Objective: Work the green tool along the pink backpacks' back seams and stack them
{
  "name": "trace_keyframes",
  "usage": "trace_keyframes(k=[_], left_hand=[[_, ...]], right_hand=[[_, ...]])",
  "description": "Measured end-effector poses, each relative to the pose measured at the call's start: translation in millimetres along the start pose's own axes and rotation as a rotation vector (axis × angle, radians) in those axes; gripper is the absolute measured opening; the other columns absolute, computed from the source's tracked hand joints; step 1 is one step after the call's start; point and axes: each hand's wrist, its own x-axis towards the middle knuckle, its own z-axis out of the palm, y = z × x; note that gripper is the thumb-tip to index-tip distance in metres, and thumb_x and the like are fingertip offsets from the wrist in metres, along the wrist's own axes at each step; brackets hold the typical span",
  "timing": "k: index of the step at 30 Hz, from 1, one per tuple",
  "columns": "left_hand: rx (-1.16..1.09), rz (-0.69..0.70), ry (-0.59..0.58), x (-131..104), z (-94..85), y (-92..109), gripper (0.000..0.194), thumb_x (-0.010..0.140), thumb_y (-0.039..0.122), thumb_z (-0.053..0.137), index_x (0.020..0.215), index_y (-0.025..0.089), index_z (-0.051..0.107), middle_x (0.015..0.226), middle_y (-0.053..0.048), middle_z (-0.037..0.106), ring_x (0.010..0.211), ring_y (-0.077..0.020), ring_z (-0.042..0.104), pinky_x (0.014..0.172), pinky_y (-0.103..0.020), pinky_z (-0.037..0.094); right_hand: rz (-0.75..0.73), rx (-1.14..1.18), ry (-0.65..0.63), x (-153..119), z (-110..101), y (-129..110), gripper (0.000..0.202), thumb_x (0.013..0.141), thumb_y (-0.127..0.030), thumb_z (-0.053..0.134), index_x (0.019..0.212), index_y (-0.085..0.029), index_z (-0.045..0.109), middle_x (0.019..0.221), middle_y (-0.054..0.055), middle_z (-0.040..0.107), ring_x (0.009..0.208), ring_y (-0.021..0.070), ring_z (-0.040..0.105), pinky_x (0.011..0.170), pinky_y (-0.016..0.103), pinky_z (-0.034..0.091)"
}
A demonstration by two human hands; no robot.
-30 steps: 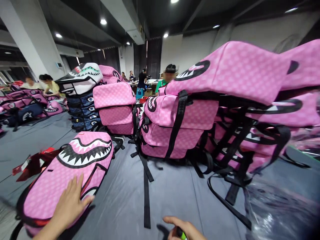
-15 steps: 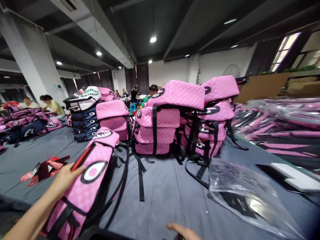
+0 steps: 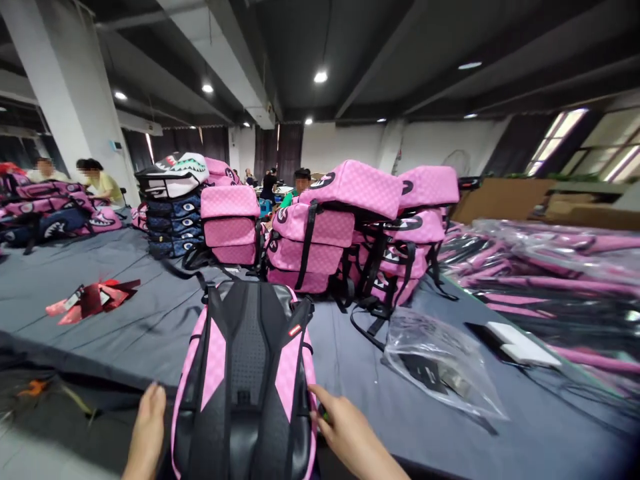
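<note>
A pink-and-black backpack (image 3: 245, 380) stands in front of me at the table's near edge, its black back panel and shoulder straps facing me. My left hand (image 3: 149, 417) is beside its left side, a small gap apart, fingers stretched upward with nothing visible in them. At the bag's right side is my right hand (image 3: 345, 423), its index finger reaching to the pink edge. A small black-and-green object (image 3: 323, 412) shows partly in that hand; its kind is hidden by the fingers.
Stacks of pink backpacks (image 3: 313, 257) stand behind, with dark blue bags (image 3: 173, 227) to their left. Red tags (image 3: 95, 300) lie at left. A clear plastic bag (image 3: 440, 363) and a white box (image 3: 523, 343) lie at right, near plastic-wrapped bags (image 3: 560, 287). Several people sit farther back.
The backpack has turned from its side, with the eye print, to its back panel and moved right. My left hand has let go of its red-edged part; my right hand has come up beside it.
</note>
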Motion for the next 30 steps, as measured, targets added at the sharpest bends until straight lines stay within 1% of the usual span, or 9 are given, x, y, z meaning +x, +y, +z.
trace_keyframes(k=[3,6,9,12,16,19,22,26,30], left_hand=[[-0.180,0.273,0.101,-18.7,11.0,26.3,0.057,0.101,0.042,0.028,0.151,0.017,0.039,0.152,-0.016,0.048,0.143,-0.0299,0.045,0.118,-0.054,0.041],[-0.055,0.754,-0.150,-33.7,28.9,58.6,0.054,0.094,0.034,0.051,0.148,0.027,0.047,0.154,-0.011,0.049,0.148,-0.0299,0.039,0.123,-0.058,0.031],[0.131,0.819,-0.291,-47.1,50.4,70.4,0.056,0.088,0.031,0.063,0.143,0.025,0.055,0.152,-0.012,0.051,0.146,-0.0348,0.040,0.118,-0.066,0.034],[0.190,0.823,-0.248,-58.4,69.2,61.2,0.059,0.090,0.034,0.061,0.147,0.027,0.050,0.155,-0.012,0.047,0.146,-0.0347,0.041,0.117,-0.067,0.036],[0.196,0.881,-0.144,-73.1,95.3,40.6,0.059,0.091,0.028,0.057,0.149,0.026,0.047,0.157,-0.011,0.045,0.144,-0.0346,0.043,0.114,-0.065,0.040],[0.203,0.935,-0.077,-87.1,112.7,27.1,0.061,0.088,0.024,0.058,0.148,0.026,0.048,0.155,-0.012,0.046,0.140,-0.0335,0.050,0.110,-0.059,0.048],[0.192,0.937,-0.080,-92.6,112.7,28.5,0.057,0.085,0.024,0.061,0.142,0.026,0.056,0.149,-0.012,0.055,0.132,-0.0324,0.057,0.103,-0.052,0.053],[0.075,0.980,-0.213,-53.5,92.6,81.2,0.042,0.092,0.028,0.056,0.134,0.022,0.060,0.143,-0.012,0.060,0.127,-0.0290,0.058,0.104,-0.049,0.049],[-0.003,1.317,-0.175,25.2,80.4,162.6,0.040,0.094,0.042,0.057,0.123,0.014,0.062,0.134,-0.015,0.062,0.135,-0.0310,0.048,0.117,-0.052,0.034]], right_hand=[[-0.034,-0.175,0.124,7.9,1.4,-40.2,0.049,0.095,-0.012,0.043,0.143,-0.020,0.054,0.126,0.014,0.069,0.098,0.0237,0.073,0.078,0.029,0.051],[-0.252,-0.262,0.132,23.7,11.9,-80.9,0.049,0.096,-0.014,0.044,0.143,-0.024,0.051,0.137,0.013,0.062,0.098,0.0215,0.073,0.075,0.026,0.052],[-0.297,-0.322,-0.041,33.7,21.6,-97.4,0.032,0.093,-0.015,0.053,0.121,-0.022,0.064,0.113,0.010,0.074,0.094,0.0235,0.075,0.075,0.026,0.052],[-0.099,-0.369,-0.058,32.7,19.4,-81.3,0.018,0.092,-0.011,0.053,0.101,-0.014,0.069,0.094,0.015,0.076,0.088,0.0294,0.076,0.075,0.032,0.053],[0.201,-0.328,0.046,27.2,6.2,-26.8,0.019,0.094,-0.017,0.054,0.104,-0.006,0.067,0.096,0.025,0.074,0.094,0.0354,0.074,0.078,0.039,0.053],[0.378,0.000,0.034,33.1,7.3,14.2,0.027,0.094,-0.029,0.061,0.110,-0.008,0.064,0.080,0.014,0.073,0.074,0.0263,0.074,0.064,0.031,0.052],[0.417,0.232,-0.014,46.4,22.9,35.2,0.034,0.098,-0.038,0.052,0.115,-0.011,0.062,0.058,-0.001,0.061,0.042,0.0149,0.057,0.044,0.023,0.041],[0.386,0.320,0.058,54.2,38.9,23.9,0.021,0.092,-0.028,0.056,0.101,-0.011,0.065,0.058,-0.002,0.060,0.046,0.0125,0.053,0.047,0.022,0.040],[0.269,0.241,0.154,34.1,27.4,-7.7,0.012,0.086,-0.024,0.064,0.092,-0.014,0.068,0.078,0.006,0.072,0.070,0.0174,0.064,0.064,0.025,0.043]])
